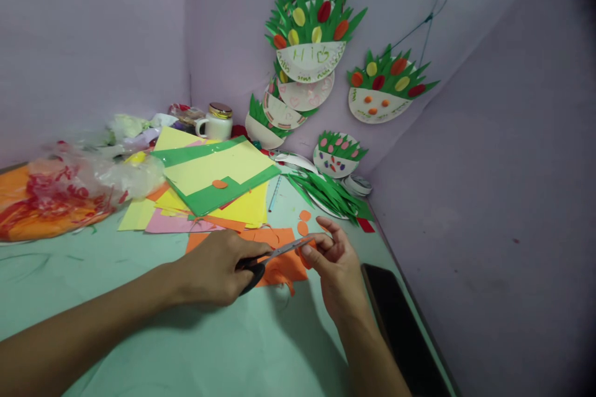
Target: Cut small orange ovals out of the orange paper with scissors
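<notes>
My left hand [216, 267] is closed round the black handles of a pair of scissors [285, 250], whose blades point right. Their tips meet a small orange paper piece [308, 257], pinched between the thumb and fingers of my right hand [339, 263]. How far the blades are parted I cannot tell. Below the scissors lies an orange paper sheet [297, 270] with curled offcuts on it. Just beyond my right fingers, small orange paper ovals [303, 228] rest on the table, and another orange oval [220, 184] sits on the stacked paper.
Coloured paper sheets [214, 167] are piled behind my left hand. Green paper strips [321, 192] and a blue pen [274, 193] lie farther back. A black phone-like slab [403, 329] is beside my right forearm. Plastic bags [93, 177], a mug [218, 124] and wall-hung paper-plate baskets [311, 62] stand beyond.
</notes>
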Motion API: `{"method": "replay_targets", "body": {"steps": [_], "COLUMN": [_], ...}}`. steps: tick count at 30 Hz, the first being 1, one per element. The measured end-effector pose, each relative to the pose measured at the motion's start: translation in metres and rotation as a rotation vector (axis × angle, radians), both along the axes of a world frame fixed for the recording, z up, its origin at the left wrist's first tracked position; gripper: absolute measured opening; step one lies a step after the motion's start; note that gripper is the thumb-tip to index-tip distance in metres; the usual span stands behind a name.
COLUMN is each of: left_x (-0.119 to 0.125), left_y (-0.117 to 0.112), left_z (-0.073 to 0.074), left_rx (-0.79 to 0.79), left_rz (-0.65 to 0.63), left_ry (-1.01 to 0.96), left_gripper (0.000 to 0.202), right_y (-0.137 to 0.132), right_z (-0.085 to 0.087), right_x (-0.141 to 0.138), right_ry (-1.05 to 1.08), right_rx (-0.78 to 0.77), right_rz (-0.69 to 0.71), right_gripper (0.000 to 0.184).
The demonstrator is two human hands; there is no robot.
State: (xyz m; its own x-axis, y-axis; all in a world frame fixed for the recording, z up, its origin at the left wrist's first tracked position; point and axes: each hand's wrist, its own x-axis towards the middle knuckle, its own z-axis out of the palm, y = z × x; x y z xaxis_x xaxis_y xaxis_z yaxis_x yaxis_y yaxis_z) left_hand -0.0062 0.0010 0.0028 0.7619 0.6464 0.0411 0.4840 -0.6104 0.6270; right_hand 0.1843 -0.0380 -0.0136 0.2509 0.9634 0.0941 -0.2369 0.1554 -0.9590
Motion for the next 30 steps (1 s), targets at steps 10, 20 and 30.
{"method": "replay_targets", "body": {"steps": [10,20,30], "left_x": [-0.002,-0.003,-0.003], "left_y": [0.003,0.006,0.005], "left_z": [0.001,-0.001,0.002], "left_rx": [0.005,-0.017,-0.032], "left_rz": [-0.041,-0.065,-0.043], "left_ry": [0.027,0.043,0.061], "left_gripper": [0.011,0.010,0.009], "right_y": [0.000,0.001,0.000], "right_z": [0.005,0.006,0.007], "right_x": [0.006,0.011,0.015], "right_ry": [-0.026,-0.026,-0.046], "right_rx": [-0.062,-0.109,-0.104], "right_rz": [0.049,0.102,0.068], "right_gripper": [0.053,0.054,0.056]}}
